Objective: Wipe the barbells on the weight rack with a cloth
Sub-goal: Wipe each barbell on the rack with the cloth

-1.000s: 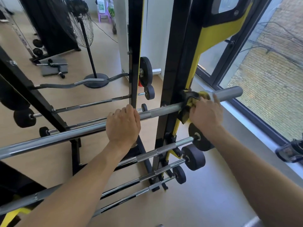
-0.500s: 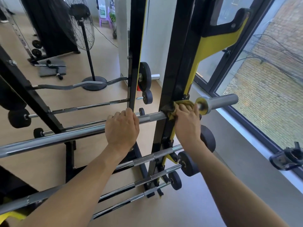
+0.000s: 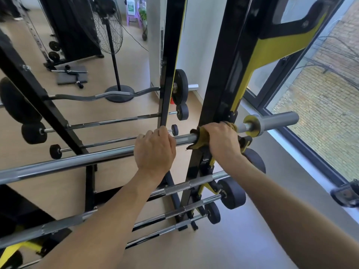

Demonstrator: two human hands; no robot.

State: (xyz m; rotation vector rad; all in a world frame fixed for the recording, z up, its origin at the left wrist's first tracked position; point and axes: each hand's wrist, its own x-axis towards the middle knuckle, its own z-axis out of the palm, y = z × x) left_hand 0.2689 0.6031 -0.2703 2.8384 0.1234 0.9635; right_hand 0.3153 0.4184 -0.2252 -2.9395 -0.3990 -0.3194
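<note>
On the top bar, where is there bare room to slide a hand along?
Free: the bar leftward of the left hand, and the sleeve past the collar. Crowded: between left hand and right hand with its cloth, at the upright.

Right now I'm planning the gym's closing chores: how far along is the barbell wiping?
Nothing shows as finished; no bar looks visibly cleaner than another. In hand: the right hand presses a yellow cloth around the top barbell by the rack upright, while the left hand grips that bar bare. Left: probably the long shaft leftward, plus the smaller barbells racked below.
</note>
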